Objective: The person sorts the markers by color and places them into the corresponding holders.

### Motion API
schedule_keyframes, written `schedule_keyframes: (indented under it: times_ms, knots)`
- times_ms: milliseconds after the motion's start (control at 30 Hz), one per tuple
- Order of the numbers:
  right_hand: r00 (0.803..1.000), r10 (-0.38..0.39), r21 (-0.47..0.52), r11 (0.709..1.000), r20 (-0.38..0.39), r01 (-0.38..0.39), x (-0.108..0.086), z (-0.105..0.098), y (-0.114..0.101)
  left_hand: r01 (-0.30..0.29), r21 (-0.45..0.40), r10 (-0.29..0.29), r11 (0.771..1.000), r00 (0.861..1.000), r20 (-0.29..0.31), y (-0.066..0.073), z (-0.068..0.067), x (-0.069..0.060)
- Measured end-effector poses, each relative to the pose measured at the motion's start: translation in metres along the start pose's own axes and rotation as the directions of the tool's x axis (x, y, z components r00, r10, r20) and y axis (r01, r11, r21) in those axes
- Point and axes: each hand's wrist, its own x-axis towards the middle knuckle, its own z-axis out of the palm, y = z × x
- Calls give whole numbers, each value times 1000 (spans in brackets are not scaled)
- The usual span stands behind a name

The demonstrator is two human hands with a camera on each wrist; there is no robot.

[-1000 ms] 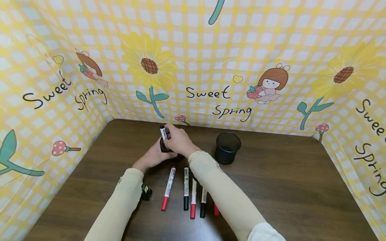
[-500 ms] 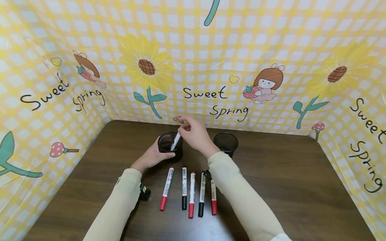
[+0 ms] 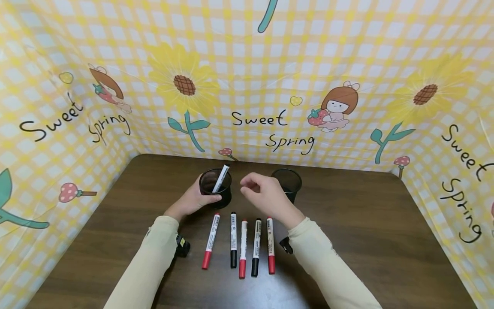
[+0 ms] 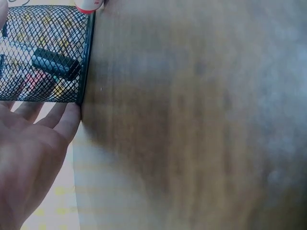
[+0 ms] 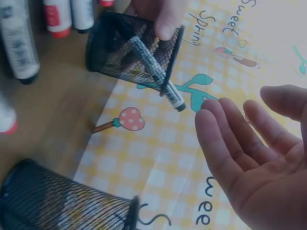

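Your left hand (image 3: 194, 200) grips a mesh cup (image 3: 225, 200). Bodyward of your empty, loosely curled right hand (image 3: 267, 196), the nearer one, the rightmost red-capped marker (image 3: 271, 243) points lengthwise toward you.

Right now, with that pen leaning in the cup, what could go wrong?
The white marker with black ends pokes out of the round black mesh cup that the left fingers hold, so it might slip out if that cup tips. In the head view, the right fingers are between it and a second round black mesh cup, so a swing could bump either. The five white markers with red or black caps lying loose could roll if brushed.
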Motion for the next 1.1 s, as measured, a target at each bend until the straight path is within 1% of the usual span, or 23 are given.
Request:
schedule_keyframes:
  times_ms: [100,167,233,433,567,667,767,867,1000,1100]
  knots:
    - [1000,11,-26,1000,-3,-11,-12,2,6,12,12,-12,1000,1000,11,1,0,1]
    - [1000,30,-42,999,-1,-30,-18,4,11,3,8,-3,1000,1000,10,-11,0,5]
    - [999,45,-57,997,2,-45,-24,6,14,-12,11,12,1000,1000,14,-14,-1,6]
    - [994,105,-64,993,8,-104,-42,14,27,-19,20,19,1000,1000,12,-15,0,7]
    - [990,142,-62,988,-21,-143,-53,22,35,-34,16,34,999,999,19,-17,0,7]
    - [985,169,-60,983,-42,-172,-60,27,38,-32,-9,32,999,999,27,-18,0,7]
    - [978,202,-55,977,-51,-205,-65,33,39,-21,-30,22,999,999,32,-18,-1,6]
    - [971,235,-53,970,-52,-238,-69,39,39,-13,-26,14,1000,1000,25,-19,-2,6]
    - [952,301,-55,951,-49,-304,-72,47,39,-8,-15,8,1000,1000,17,-19,-2,6]
    - [936,347,-58,935,-52,-350,-73,53,39,-4,-23,4,1000,1000,20,-20,-2,6]
